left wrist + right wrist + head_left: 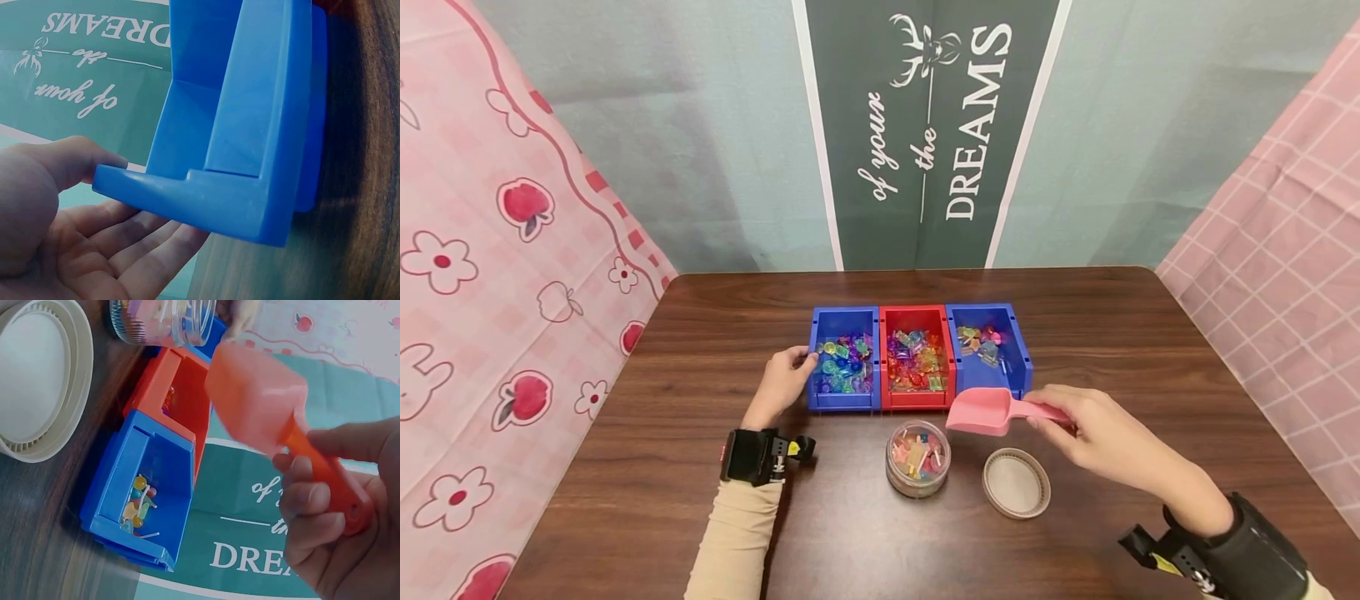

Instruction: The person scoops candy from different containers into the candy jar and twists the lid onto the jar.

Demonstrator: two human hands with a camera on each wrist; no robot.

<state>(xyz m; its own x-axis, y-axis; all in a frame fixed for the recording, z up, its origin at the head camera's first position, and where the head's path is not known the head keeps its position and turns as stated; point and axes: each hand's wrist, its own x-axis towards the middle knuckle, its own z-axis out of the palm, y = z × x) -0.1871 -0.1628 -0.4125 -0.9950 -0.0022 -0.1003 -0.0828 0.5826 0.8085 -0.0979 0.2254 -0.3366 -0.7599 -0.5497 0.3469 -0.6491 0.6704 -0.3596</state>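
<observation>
My right hand (1101, 429) grips a pink scoop (983, 411) by its handle, fingers curled round it in the right wrist view. The scoop is over the front of the right blue bin (1027, 367), its tip near the clear jar (917, 457) of small colourful pieces. At the far left, my left hand (781, 383) holds the side wall of the left blue bin (187, 200) between thumb and fingers. That bin holds blue, green and purple beads (847, 365). Between the two blue bins stands a red bin (952, 383) with mixed beads (917, 354).
A few mixed pieces (983, 343) lie toward the back of the right blue bin. A round pale lid (1017, 483) lies on the wooden table (647, 467), right of the jar. Behind the table hangs a green and grey cloth (730, 150); pink cloths (482, 275) flank both sides.
</observation>
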